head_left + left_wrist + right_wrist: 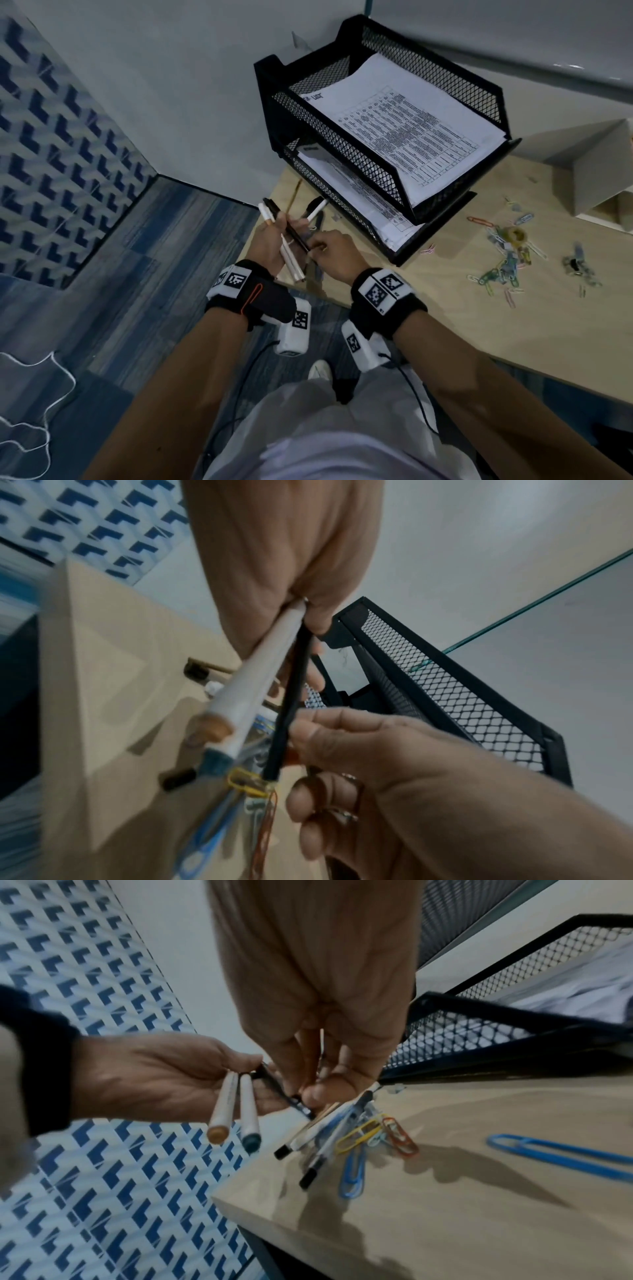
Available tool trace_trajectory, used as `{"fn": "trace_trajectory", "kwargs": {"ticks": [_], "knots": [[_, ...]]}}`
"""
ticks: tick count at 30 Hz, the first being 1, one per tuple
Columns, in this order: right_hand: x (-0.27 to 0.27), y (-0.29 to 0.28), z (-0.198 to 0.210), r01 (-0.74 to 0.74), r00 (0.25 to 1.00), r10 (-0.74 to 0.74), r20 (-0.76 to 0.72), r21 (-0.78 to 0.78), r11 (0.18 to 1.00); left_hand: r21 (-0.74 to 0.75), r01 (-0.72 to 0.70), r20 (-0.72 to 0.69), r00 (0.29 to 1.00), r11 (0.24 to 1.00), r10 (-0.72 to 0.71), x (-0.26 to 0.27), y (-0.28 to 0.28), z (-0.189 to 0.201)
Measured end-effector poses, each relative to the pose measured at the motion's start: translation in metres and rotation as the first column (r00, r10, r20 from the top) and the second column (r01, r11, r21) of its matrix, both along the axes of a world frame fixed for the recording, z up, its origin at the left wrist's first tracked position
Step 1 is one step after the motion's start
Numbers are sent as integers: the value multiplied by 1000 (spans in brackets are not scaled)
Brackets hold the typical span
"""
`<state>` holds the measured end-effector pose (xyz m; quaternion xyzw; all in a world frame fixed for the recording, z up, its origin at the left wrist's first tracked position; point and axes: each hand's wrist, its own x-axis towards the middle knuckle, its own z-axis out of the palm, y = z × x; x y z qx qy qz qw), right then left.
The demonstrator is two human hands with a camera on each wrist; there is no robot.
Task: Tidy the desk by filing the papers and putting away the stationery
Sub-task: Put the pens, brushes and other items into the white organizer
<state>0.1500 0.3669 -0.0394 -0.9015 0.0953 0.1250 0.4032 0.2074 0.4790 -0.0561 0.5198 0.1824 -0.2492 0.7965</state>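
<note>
White pens [289,253], two together, lie gripped in the left hand [270,240] over the bench [445,308] corner. The right hand [334,253] pinches the lower end of a black pen [287,224] also held by the left. Papers [411,126] fill the black mesh tray [387,171]; paper clips [507,267] lie scattered.

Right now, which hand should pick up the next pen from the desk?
Right. The right hand only pinches the end of the slim black pen, beside the loose white pens on the wooden desk. The left hand already grips two white pens.
</note>
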Motion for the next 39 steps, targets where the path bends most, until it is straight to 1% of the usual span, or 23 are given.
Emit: {"fn": "trace_trajectory", "kwargs": {"ticks": [3, 5, 8, 10, 12, 15, 16, 18, 19, 20, 22, 24, 26, 28, 29, 31, 32, 33, 35, 37, 39], "knots": [[13, 10, -3, 0, 996, -12, -84, -140, 990, 92, -147, -25, 988, 985, 150, 6, 9, 4], [19, 16, -6, -31, 992, -2, -124, -258, 966, 177, -165, -20, 985, 970, 171, 8, 12, 4], [23, 20, -13, -58, 990, 6, -138, -379, 924, 275, -110, -20, 993, 955, 120, 8, 13, 1], [22, 17, -16, -59, 987, -8, -157, -412, 909, 296, -59, -43, 996, 953, 75, 8, 11, -4], [18, 10, -19, -71, 985, -7, -170, -446, 892, 313, -27, -37, 998, 949, 41, 6, 7, -9], [10, -2, -17, -52, 986, -26, -164, -452, 891, 365, 8, 27, 999, 931, -20, 0, -4, -6], [7, -8, -16, -27, 989, -41, -143, -448, 894, 360, 31, 52, 997, 932, -53, -1, -10, -1], [0, -19, -15, 38, 994, -76, -74, -419, 907, 297, 118, 97, 983, 948, -153, -2, -25, 18], [-4, -25, -15, 61, 996, -83, -38, -396, 916, 258, 191, 129, 965, 947, -230, -2, -33, 31], [-10, -31, -15, 70, 997, -75, 2, -373, 925, 229, 284, 170, 930, 931, -325, -2, -44, 46], [-22, -43, -16, 53, 997, -30, 73, -320, 946, 194, 474, 277, 813, 859, -512, -3, -67, 81], [-40, -57, -13, 32, 993, 1, 119, -280, 959, 178, 608, 375, 685, 774, -625, -5, -90, 113], [-62, -78, -8, 26, 989, 11, 146, -252, 967, 157, 683, 431, 603, 714, -672, -6, -115, 136], [-86, -107, -1, 64, 988, -28, 151, -243, 968, 155, 725, 467, 545, 672, -696, -12, -147, 149], [-98, -126, 4, 99, 988, -64, 143, -257, 961, 159, 739, 478, 522, 654, -706, -17, -165, 153], [-121, -167, 14, 216, 974, -188, 125, -273, 937, 172, 744, 483, 508, 646, -713, -27, -202, 155], [-132, -189, 19, 293, 955, -268, 128, -268, 918, 204, 734, 494, 494, 648, -715, -32, -221, 153], [-143, -211, 24, 379, 925, -353, 144, -258, 889, 261, 716, 511, 466, 647, -722, -36, -240, 151], [-161, -254, 35, 554, 829, -508, 233, -229, 800, 392, 670, 519, 405, 631, -753, -46, -279, 151], [-174, -299, 45, 676, 728, -606, 320, -188, 712, 475, 632, 490, 388, 612, -781, -54, -318, 153], [-179, -344, 57, 749, 647, -667, 370, -141, 648, 528, 629, 453, 358, 570, -816, -59, -359, 153]]}}
